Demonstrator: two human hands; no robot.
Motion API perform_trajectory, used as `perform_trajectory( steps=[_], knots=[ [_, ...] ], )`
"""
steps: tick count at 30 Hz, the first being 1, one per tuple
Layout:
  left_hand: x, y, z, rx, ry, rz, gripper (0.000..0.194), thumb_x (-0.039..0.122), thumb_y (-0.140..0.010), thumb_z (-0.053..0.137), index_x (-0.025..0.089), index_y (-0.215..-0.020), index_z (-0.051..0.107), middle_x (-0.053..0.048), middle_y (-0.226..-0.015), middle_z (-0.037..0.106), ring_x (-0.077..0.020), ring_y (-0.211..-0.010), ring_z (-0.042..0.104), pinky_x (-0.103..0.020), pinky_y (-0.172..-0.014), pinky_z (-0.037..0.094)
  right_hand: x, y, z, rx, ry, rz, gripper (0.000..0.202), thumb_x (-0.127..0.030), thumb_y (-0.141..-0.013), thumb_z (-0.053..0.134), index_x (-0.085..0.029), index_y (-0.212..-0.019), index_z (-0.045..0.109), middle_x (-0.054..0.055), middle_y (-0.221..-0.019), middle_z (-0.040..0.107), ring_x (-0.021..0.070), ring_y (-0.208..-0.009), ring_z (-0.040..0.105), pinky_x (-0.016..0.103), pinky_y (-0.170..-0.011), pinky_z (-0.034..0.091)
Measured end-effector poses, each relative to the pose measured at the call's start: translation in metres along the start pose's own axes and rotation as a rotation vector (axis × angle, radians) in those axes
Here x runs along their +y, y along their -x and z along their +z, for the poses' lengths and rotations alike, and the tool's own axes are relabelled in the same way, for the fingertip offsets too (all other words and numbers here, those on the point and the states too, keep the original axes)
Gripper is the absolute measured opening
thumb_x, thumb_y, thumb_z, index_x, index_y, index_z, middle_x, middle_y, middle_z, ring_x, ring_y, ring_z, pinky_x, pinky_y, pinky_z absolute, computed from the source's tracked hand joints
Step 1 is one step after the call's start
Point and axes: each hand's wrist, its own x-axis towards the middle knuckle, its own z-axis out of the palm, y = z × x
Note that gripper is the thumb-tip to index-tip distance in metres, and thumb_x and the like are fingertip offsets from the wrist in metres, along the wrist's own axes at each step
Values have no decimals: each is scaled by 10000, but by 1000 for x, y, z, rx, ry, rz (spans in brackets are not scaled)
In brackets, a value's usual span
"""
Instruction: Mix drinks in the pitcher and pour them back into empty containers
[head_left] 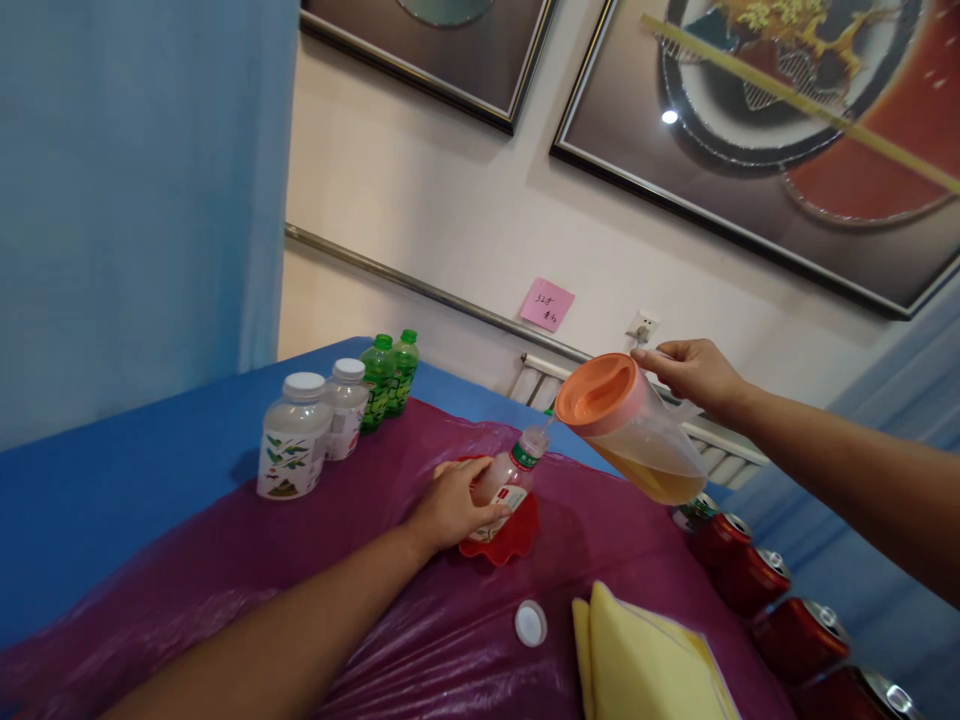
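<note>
Grip of the left hand [454, 508]: closed around the body of a clear bottle [487, 488], with the thumb lying across the printed label. The bottle is uncapped and has a green band below its mouth. It is located over a red dish [521, 545] with a wavy edge; contact at the bottle's base is hidden.

Grip of the right hand [694, 375]: closed on the handle side of a translucent pitcher [664, 445], with the thumb at the edge of its orange lid [600, 390]. The pitcher is tipped toward the bottle, its lid end just beside the bottle mouth. Yellowish liquid [664, 483] collects along the pitcher's lower side.

Nearer the wearer, a white cap [531, 623] lies on the purple sheet [450, 640]. A folded yellow cloth [652, 660] lies to the right of the cap.

Left of the dish, two white-capped containers [291, 450] and two green bottles [379, 380] stand in a row. At the right edge, one green-and-white can [696, 510] and four red cans [724, 542] form another row. A pink note [547, 304] is attached to the wall.
</note>
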Motion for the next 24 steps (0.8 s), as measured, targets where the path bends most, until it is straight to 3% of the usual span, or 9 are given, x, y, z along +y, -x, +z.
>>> perform_trajectory(
  steps=[24],
  knots=[
    [-2,0,1,-3,14,11,708,491,-683,829,218,-1307,638,-103,-1343,687,-333,-1237,617,-457,-1097,406,0,1,0,-3,45,-20,593,-710,-742,679,-239,-517,398,-38,-464,362,104,-456,341,281,-438,243]
  ],
)
